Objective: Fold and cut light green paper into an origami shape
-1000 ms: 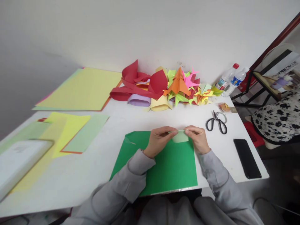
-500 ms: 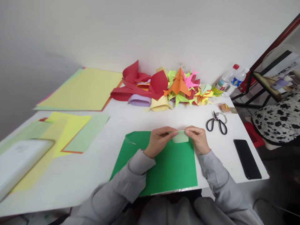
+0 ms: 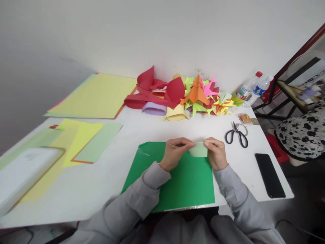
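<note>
a person in grey sleeves works at a white table point(image 3: 96, 193), a small slip of pale green paper point(image 3: 199, 150) pinched between both hands above the far right part of a green sheet point(image 3: 188, 184). the left hand point(image 3: 175, 154) grips the slip's left end between thumb and fingers; the right hand point(image 3: 215, 153) grips its upper right corner the same way. compared with half a second earlier, the slip turns more of its face to the camera, looking taller and brighter, with its lower edge hanging free. both hands have kept their pinch. the camera view has swung slightly to the left, so the surroundings appear further right in the frame, while their arrangement on the table is unchanged: black-handled scissors point(image 3: 236, 135) to the right of the right hand, a dark phone point(image 3: 269, 175) nearer the table's right edge, folded paper shapes point(image 3: 196, 93) heaped against the wall, and two plastic bottles point(image 3: 258, 90) beside them.
</note>
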`<state>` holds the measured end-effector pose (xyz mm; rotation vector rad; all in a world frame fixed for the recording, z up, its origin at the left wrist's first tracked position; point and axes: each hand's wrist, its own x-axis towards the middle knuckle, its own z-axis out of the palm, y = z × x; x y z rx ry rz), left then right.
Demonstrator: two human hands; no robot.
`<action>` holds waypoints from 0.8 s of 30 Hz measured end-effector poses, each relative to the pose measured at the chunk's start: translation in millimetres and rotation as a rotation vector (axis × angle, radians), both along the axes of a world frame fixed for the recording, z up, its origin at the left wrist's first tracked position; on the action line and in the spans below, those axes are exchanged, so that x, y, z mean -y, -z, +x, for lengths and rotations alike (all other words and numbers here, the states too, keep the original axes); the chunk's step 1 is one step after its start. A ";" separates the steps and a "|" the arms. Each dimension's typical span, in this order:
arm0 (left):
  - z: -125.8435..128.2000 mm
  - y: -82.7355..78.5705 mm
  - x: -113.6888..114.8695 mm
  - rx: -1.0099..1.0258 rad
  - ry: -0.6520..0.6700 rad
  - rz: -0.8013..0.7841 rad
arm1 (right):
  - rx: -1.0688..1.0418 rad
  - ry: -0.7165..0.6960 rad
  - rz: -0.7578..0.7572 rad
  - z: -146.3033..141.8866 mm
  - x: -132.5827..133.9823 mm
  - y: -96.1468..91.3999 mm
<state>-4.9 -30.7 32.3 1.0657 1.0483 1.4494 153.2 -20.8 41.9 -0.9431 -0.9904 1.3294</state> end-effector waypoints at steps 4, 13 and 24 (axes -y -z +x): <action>-1.4 -1.1 -0.8 0.012 0.023 0.006 | -0.029 0.020 -0.023 -0.1 -0.3 -1.1; 1.8 4.0 -0.3 -0.011 0.028 -0.073 | -0.057 0.033 -0.030 0.4 -0.5 -1.4; 5.8 7.9 2.2 -0.047 0.076 -0.096 | -0.030 0.064 -0.088 -3.4 -0.8 4.3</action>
